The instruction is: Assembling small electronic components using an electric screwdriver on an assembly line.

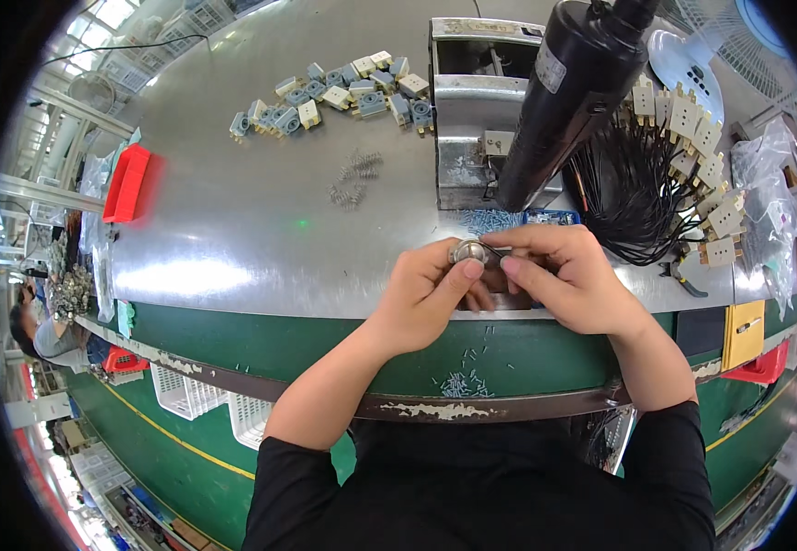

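Observation:
Between the thumb and fingers of my left hand (421, 292) is a small round metal part (468, 250) with a shiny face. Close on its right, my right hand (571, 275) pinches a thin black wire (501, 253) that reaches the metal part. Whether the wire is joined to it cannot be made out. Just beyond my fingers lie a heap of small bluish screws (488, 220) and a blue tray (553, 218) of small parts. A bundle of black cables (626, 197) with cream plug blocks (723, 216) spreads to the right.
A black cylindrical tool (578, 101) slants before a metal fixture (477, 138). Springs (355, 179), grey-and-cream plug parts (362, 95) and a red tray (128, 184) stand left. Pliers (683, 279) and a yellow notebook (744, 342) lie right. Loose screws (463, 384) litter the green front edge.

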Motion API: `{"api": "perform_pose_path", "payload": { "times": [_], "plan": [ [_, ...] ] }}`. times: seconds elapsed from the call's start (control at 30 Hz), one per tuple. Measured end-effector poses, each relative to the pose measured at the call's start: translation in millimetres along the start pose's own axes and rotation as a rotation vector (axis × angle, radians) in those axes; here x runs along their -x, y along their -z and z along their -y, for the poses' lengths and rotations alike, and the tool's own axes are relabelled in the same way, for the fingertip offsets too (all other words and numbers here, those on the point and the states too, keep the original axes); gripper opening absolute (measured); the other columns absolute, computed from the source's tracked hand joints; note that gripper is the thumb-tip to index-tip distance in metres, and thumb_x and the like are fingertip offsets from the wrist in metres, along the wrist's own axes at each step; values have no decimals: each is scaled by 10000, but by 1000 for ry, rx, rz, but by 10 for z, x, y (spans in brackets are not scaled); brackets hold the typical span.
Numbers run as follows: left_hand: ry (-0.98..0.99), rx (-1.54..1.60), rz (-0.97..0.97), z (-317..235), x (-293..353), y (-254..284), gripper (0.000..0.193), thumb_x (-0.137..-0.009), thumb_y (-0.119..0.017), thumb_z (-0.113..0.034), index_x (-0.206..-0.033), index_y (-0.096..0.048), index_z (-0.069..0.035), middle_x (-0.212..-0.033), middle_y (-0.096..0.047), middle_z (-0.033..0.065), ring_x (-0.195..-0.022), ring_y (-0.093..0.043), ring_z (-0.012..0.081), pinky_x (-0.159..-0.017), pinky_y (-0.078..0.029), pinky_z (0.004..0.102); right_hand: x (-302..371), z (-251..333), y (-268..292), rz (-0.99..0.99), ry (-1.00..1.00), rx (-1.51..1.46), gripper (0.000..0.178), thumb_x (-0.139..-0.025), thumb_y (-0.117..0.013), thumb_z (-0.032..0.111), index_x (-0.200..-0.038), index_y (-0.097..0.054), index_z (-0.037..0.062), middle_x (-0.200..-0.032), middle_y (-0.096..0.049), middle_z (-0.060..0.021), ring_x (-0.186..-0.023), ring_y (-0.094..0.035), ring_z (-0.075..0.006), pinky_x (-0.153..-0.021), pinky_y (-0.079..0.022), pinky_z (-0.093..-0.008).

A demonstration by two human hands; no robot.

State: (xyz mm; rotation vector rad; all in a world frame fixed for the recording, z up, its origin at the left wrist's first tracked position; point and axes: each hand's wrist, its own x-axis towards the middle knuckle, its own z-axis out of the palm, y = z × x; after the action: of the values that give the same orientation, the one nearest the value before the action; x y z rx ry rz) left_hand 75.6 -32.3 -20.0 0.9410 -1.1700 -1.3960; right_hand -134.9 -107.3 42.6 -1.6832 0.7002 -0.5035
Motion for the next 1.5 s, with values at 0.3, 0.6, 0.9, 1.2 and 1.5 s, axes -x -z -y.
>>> {"api": "perform_pose_path", "payload": {
  "times": [0.3,0.6,0.9,1.2,1.5],
  "plan": [
    [199,300,159,-103,27,72,365,-1140,-467,-314,-1116,-584,30,-792,-711,119,-627,-699,177,-548,-497,252,-70,-143,29,41,227,80,308,-985,-628,-2,-1277,-718,-43,-854,-733,-123,-717,-681,-169,-660,-522,-307],
    [80,-3,104,-153,57,-9,360,-1141,-454,-309,-1159,-577,29,-815,-709,114,-638,-694,177,-566,-517,268,-59,-37,20,34,290,150,320,-950,-630,-40,-1255,-724,-55,-804,-719,-141,-658,-677,-187,-632,-518,-315],
    [-274,-1057,-150,-670,-152,576,252,-966,-703,-220,-1132,-710,-30,-924,-746,140,-816,-734,284,-745,-564,398,36,136,369,232,-20,226,425,-826,-808,73,-1231,-716,-18,-711,-642,-119,-666,-650,-177,-658,-514,-344],
    [39,-1920,-578,-562,-1028,1793,390,-961,-679,-440,-1215,-756,-155,-1216,-672,123,-1106,-683,292,-869,-571,459,90,23,446,124,-15,861,236,-765,-779,120,-959,-715,2,-908,-680,-179,-851,-686,-391,-767,-559,-468],
    [173,-1732,-570,-480,-921,1801,335,-880,-764,-479,-1006,-793,-170,-873,-749,57,-854,-732,305,-712,-574,423,98,-118,496,192,-33,905,131,-767,-768,85,-875,-736,18,-860,-713,-174,-822,-703,-392,-743,-567,-478]
  ]
}}
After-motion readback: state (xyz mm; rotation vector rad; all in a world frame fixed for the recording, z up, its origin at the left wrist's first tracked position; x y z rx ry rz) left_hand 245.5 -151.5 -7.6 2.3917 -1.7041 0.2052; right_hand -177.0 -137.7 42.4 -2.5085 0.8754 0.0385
